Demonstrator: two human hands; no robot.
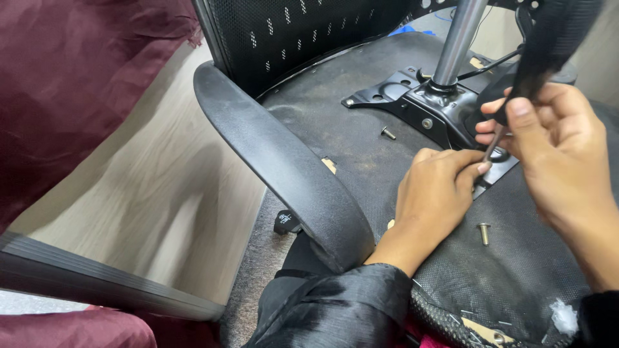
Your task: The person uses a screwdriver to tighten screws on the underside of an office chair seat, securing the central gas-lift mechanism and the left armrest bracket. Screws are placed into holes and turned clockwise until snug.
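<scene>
The left hand (433,190) rests on the upturned chair seat (348,138), fingers pressed together by the bracket (429,103). The right hand (558,145) pinches a thin tool (493,145); a bolt (483,232) lies nearby.

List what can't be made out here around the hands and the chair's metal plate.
- Head view: the tool's tip and whatever it meets on the metal plate, hidden by the left hand.
- The tool's dark handle, blurred and cut off by the top edge above the right hand.
- The gas column's upper end, cut off by the top edge.
- Two loose bolts, heads too small to tell apart.
</scene>
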